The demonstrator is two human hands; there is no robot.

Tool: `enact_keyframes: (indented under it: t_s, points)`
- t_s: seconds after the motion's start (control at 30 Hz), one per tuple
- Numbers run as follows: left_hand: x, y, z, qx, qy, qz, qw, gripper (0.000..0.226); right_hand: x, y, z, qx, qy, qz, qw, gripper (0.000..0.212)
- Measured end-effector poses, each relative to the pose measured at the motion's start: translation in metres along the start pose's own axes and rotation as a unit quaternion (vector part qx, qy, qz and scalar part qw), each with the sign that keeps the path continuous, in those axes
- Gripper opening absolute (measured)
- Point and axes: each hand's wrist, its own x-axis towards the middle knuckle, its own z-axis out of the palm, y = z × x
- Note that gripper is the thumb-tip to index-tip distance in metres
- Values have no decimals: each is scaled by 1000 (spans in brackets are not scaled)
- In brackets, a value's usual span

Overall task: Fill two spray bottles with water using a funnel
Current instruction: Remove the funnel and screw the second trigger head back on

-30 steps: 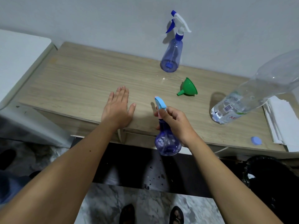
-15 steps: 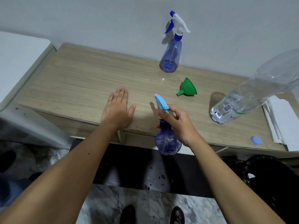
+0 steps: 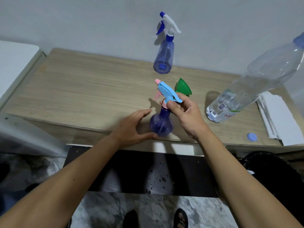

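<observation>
The near spray bottle [image 3: 162, 123] stands at the front edge of the tabletop [image 3: 92, 89], its blue and pink spray head [image 3: 166, 92] on. The right hand [image 3: 184, 114] has its grip curled round the collar under that head; the left hand [image 3: 131, 129] cups loosely beside the round body, fingers spread, barely touching. To unscrew cleanly, the left should clasp the body firmly so that it cannot spin while the right turns the collar, then lifts straight up. The green funnel [image 3: 183, 87] lies just behind, the water bottle [image 3: 246, 86] to the right.
</observation>
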Motion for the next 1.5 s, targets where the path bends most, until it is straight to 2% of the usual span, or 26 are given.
enact_keyframes:
  t_s: [0.17,0.33,0.5,0.8,0.93,1.1,1.37,1.5]
  points:
    - [15,11,20,-49,59,-9,997,96,13,-8,-4,-38,13,-26,999,25]
    - [35,10,14,-133,128,-49,982,102,33,-20,-3,-34,8,-31,999,24]
    - [63,2,-10,-206,132,-74,967,97,68,-33,8,-25,3,-39,999,22]
    - [121,-37,-70,-162,190,-77,965,88,158,-47,40,-47,-1,-68,997,23]
    - [144,-54,-87,-165,221,-94,957,88,195,-49,51,-102,5,-81,991,24]
    - [180,-78,-92,-176,215,-109,955,92,236,-39,61,-131,22,-95,987,22]
    - [206,-114,-88,-95,200,-85,971,90,275,-8,65,-118,58,-88,987,21]
    - [212,-119,-87,-84,217,-84,969,91,282,-6,66,-106,66,-87,988,18]
